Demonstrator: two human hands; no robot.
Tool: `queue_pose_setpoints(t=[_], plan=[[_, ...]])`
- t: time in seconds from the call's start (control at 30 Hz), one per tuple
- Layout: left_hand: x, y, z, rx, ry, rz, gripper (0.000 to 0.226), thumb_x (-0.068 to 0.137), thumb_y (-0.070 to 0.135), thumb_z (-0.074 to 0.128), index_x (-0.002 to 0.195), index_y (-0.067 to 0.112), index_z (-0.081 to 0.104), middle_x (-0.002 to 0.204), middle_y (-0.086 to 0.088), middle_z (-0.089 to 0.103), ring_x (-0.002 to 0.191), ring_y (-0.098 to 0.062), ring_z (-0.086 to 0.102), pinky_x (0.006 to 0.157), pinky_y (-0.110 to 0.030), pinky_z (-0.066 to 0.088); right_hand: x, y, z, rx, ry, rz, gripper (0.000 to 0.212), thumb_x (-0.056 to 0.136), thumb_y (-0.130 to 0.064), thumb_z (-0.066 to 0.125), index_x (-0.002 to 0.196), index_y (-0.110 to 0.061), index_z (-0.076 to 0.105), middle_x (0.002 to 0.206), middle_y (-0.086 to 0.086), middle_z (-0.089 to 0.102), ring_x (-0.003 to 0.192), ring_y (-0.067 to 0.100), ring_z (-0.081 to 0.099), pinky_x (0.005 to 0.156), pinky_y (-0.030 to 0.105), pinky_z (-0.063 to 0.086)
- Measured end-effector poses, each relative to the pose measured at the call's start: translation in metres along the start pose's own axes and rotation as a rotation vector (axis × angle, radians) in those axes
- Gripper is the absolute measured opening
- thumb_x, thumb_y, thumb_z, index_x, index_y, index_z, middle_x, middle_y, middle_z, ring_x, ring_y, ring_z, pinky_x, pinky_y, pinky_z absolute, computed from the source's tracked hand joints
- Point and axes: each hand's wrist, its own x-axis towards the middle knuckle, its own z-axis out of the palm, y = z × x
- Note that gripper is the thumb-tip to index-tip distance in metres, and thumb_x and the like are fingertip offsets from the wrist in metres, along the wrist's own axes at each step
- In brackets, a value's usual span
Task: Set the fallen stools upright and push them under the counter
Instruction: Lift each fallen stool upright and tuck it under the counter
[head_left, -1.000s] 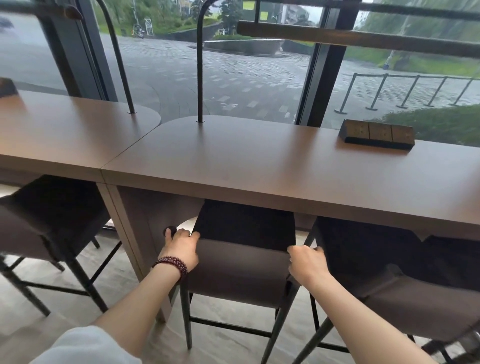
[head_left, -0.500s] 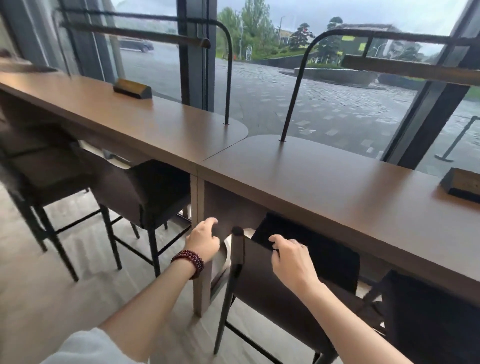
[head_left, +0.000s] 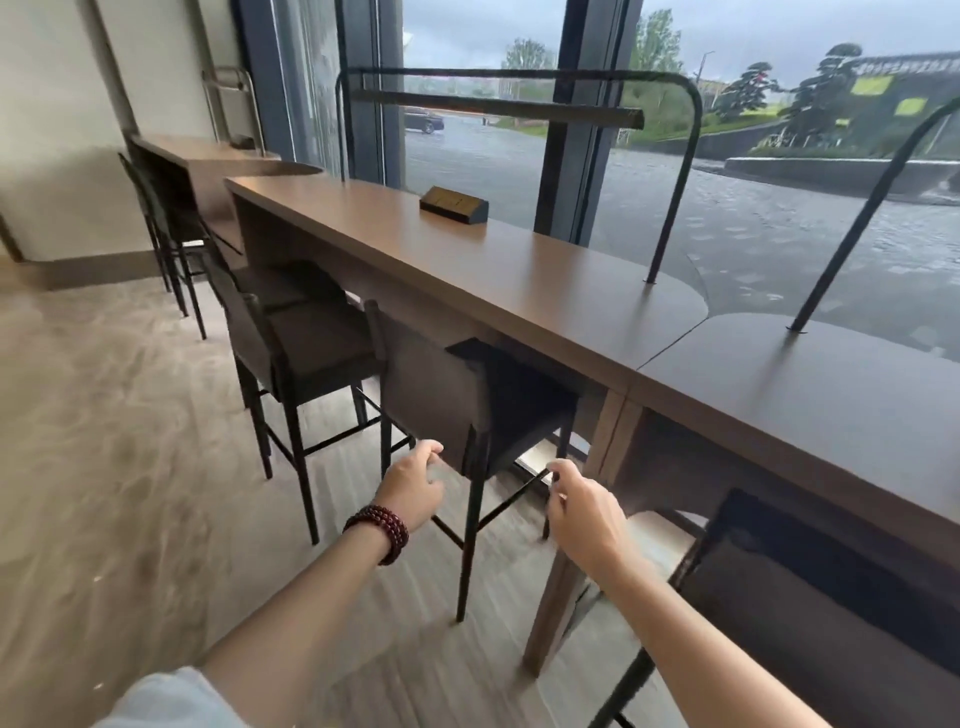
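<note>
Stool (head_left: 467, 410) upright at frame centre, seat tucked under the counter (head_left: 519, 270).
Your left hand (head_left: 413, 488) and right hand (head_left: 587, 514) hover low centre before it, fingers loosely curled, gripping nothing; second stool (head_left: 306, 343) stands left.
</note>
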Motion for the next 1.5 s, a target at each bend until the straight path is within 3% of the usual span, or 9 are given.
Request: queue_pose_setpoints(t=[0.13,0.23,0.37,0.47,0.67,0.87,1.1,1.27,1.5], plan=[[0.028,-0.046,-0.052,-0.017,0.024,-0.044,0.043,0.087,0.002,0.045,0.128,0.015,0.049,0.128,-0.006,0.056,0.119,-0.019,0.053,0.093,-0.022,0.04,0.031,-0.048,0.038,0.06,-0.005,0.042,0.038,0.095,-0.011,0.039,0.131,-0.014,0.046,0.103,0.007,0.071,0.085,0.026,0.067,0.072,0.031,0.051],[0.047,-0.069,-0.074,-0.048,0.015,-0.057,0.045,0.087,0.0,0.045,0.129,0.015,0.049,0.129,-0.006,0.056,0.123,-0.017,0.051,0.101,-0.027,0.04,0.051,-0.07,0.062,0.069,0.004,0.066,0.038,0.094,-0.011,0.04,0.131,-0.015,0.045,0.095,0.007,0.072,0.079,0.024,0.067,0.069,0.037,0.055],[0.084,-0.091,-0.088,-0.044,0.001,-0.036,0.042,0.086,-0.001,0.046,0.126,0.014,0.05,0.128,-0.007,0.057,0.122,-0.018,0.052,0.099,-0.025,0.039,0.088,-0.087,0.084,0.094,0.005,0.095,0.041,0.091,-0.011,0.041,0.131,-0.017,0.044,0.101,0.002,0.072,0.088,0.026,0.066,0.074,0.039,0.054],[0.122,-0.104,-0.093,-0.031,-0.026,-0.033,0.041,0.087,-0.001,0.046,0.125,0.013,0.05,0.126,-0.007,0.057,0.12,-0.018,0.052,0.096,-0.023,0.038,0.123,-0.095,0.093,0.139,0.021,0.151,0.042,0.092,-0.012,0.046,0.134,-0.015,0.043,0.119,0.006,0.066,0.102,0.026,0.064,0.081,0.037,0.054],[0.224,-0.113,-0.099,-0.026,-0.066,-0.013,0.045,0.086,-0.001,0.046,0.13,0.012,0.048,0.129,-0.009,0.056,0.12,-0.02,0.052,0.099,-0.025,0.038,0.213,-0.089,0.124,0.164,0.061,0.263,0.059,0.092,-0.02,0.058,0.144,-0.012,0.03,0.139,0.009,0.048,0.127,0.026,0.047,0.102,0.039,0.043],[0.333,-0.108,-0.106,0.02,-0.141,0.043,0.05,0.085,0.001,0.048,0.132,0.013,0.045,0.132,-0.007,0.054,0.122,-0.022,0.051,0.103,-0.03,0.039,0.296,-0.084,0.152,0.043,0.065,0.362,0.065,0.09,-0.026,0.061,0.145,-0.015,0.028,0.142,0.007,0.042,0.129,0.027,0.039,0.105,0.042,0.039],[0.412,-0.11,-0.107,0.046,-0.243,0.135,0.053,0.085,0.003,0.049,0.136,0.013,0.041,0.138,-0.007,0.05,0.128,-0.019,0.047,0.106,-0.029,0.036,0.342,-0.091,0.174,-0.141,-0.025,0.446,0.049,0.093,-0.028,0.055,0.139,-0.019,0.039,0.134,0.003,0.053,0.126,0.025,0.045,0.104,0.043,0.037],[0.458,-0.13,-0.105,0.147,-0.312,0.25,0.059,0.085,0.003,0.047,0.142,0.015,0.036,0.146,-0.005,0.039,0.134,-0.022,0.038,0.11,-0.033,0.033,0.349,-0.099,0.185,-0.386,-0.092,0.51,0.022,0.093,-0.021,0.051,0.114,-0.019,0.056,0.113,0.001,0.063,0.114,0.025,0.05,0.091,0.039,0.038],[0.499,-0.146,-0.102,0.46,-0.467,0.392,0.078,0.082,0.001,0.046,0.149,0.028,0.017,0.159,0.004,0.002,0.147,-0.019,-0.006,0.118,-0.048,0.013,0.355,-0.107,0.194,-0.531,-0.143,0.616,0.033,0.078,0.002,0.051,0.099,-0.022,0.057,0.101,0.0,0.066,0.11,0.024,0.05,0.082,0.036,0.034]])
